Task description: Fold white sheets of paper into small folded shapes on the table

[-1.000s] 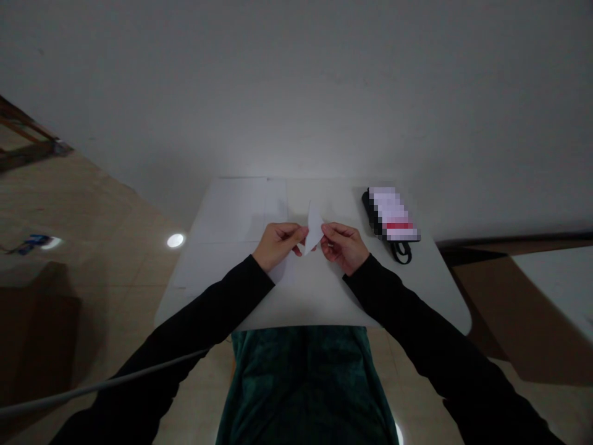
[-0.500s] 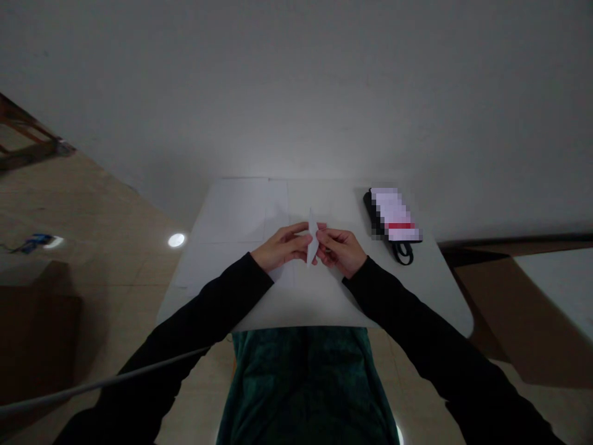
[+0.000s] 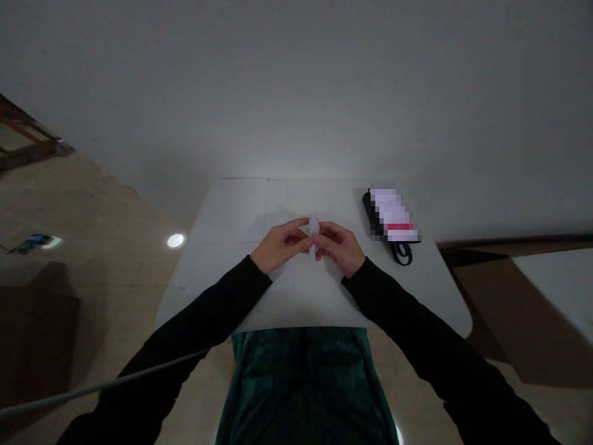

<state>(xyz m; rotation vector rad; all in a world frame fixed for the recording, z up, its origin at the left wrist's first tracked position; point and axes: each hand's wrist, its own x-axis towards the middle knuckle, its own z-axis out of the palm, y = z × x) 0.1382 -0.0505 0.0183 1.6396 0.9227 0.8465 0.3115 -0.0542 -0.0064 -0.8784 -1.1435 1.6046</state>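
I see a small, white folded paper point(image 3: 314, 224), edge-on and layered, pinched between the left hand point(image 3: 278, 246) and right hand point(image 3: 343, 248) above the smooth, round-cornered bench point(image 3: 426, 272).

Beneath the left hand point(image 3: 280, 246) and right hand point(image 3: 343, 246), a white surface point(image 3: 319, 303) with rounded near corners is spreading out, and thin white sheets point(image 3: 231, 207) are lying flat on it, to the left of the hands and farther out. To the right of the right hand, a black case point(image 3: 374, 213) with a pixelated pale top is resting on the surface, its dark loop point(image 3: 402, 254) lying nearest the hands. Well apart, far left of the hands, the tiled floor point(image 3: 134, 309) is carrying a small blue item point(image 3: 33, 243).
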